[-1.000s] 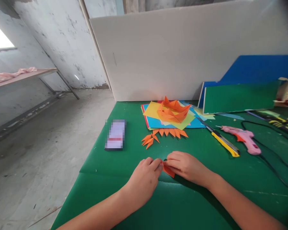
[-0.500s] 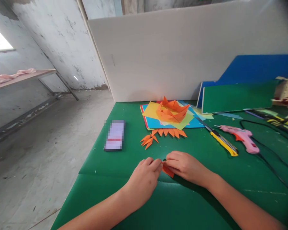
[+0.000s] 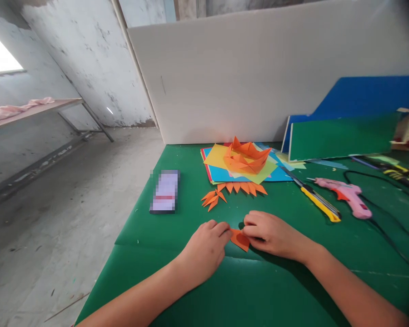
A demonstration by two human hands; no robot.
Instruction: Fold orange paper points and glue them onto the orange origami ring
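A small orange piece of paper [image 3: 240, 240] lies on the green tabletop between my hands. My left hand [image 3: 208, 245] pinches its left end with closed fingers. At the paper's upper right, my right hand [image 3: 266, 234] has its fingers pressed together on the edge; my fingers cover parts of both ends. Just beyond, folded orange paper pieces [image 3: 242, 187] lie in a row, with a small cluster of folded pieces [image 3: 212, 199] to their left. Farther back, a crown-like ring of folded orange paper [image 3: 248, 156] rests on a stack of coloured paper sheets [image 3: 214, 172].
A phone with a blurred screen [image 3: 165, 191] lies to the left. On the right are a yellow utility knife [image 3: 320, 203] and a pink glue gun [image 3: 349, 193] with a black cord. Blue and green boards [image 3: 344, 136] lean at the back against a large white panel [image 3: 245, 72].
My right hand has moved slightly right and away from my left, so more of the orange paper shows between them. The whole view has shifted a little.
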